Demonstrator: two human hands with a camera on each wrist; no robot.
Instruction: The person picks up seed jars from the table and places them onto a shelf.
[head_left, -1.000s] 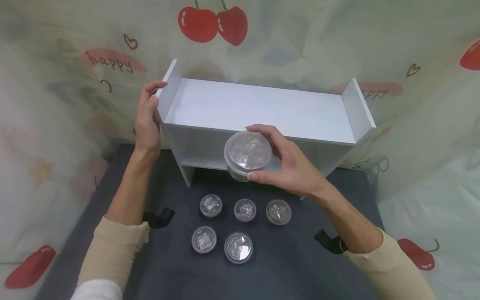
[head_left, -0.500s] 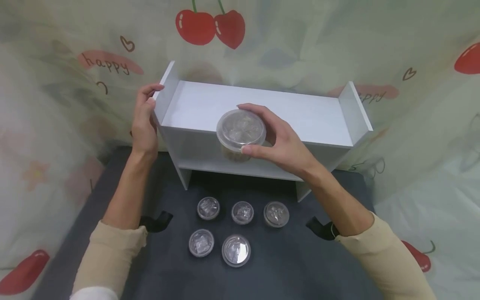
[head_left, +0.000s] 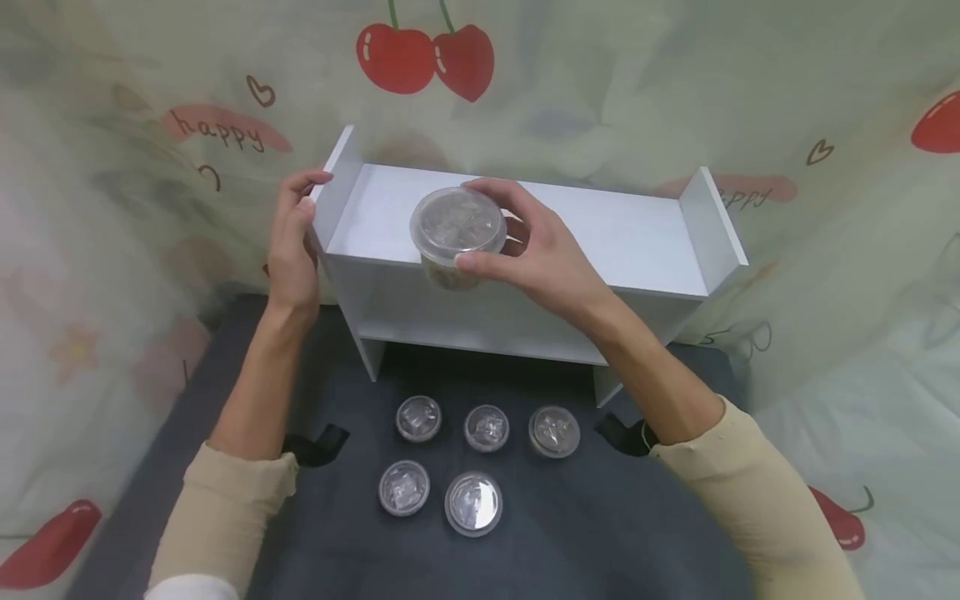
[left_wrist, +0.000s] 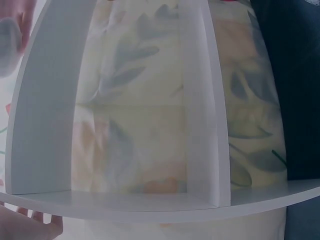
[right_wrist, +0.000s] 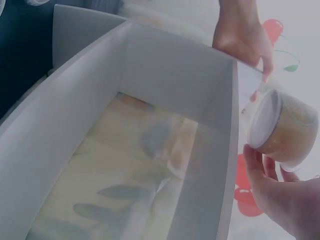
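My right hand [head_left: 536,246] grips a round, clear plastic tub [head_left: 457,229] with a lid, fingers and thumb around its side. In the head view the tub overlaps the left part of the white shelf unit's top board [head_left: 615,229]. The right wrist view shows the tub [right_wrist: 295,130] beyond the unit's edge, its contents yellowish-brown. My left hand [head_left: 294,242] holds the upright left side panel [head_left: 337,187], fingertips over its edge. At the lower left of the left wrist view, the left hand's fingers [left_wrist: 47,227] show beside the panel.
Several smaller lidded clear tubs stand on the dark table before the shelf unit, among them a front one [head_left: 473,504] and a right one [head_left: 554,432]. A lower board [head_left: 480,346] spans the unit. A printed curtain [head_left: 637,83] hangs behind.
The right hand has carried the tub up and to the left, from in front of the unit to over the top board's left part. The left hand stays on the side panel.
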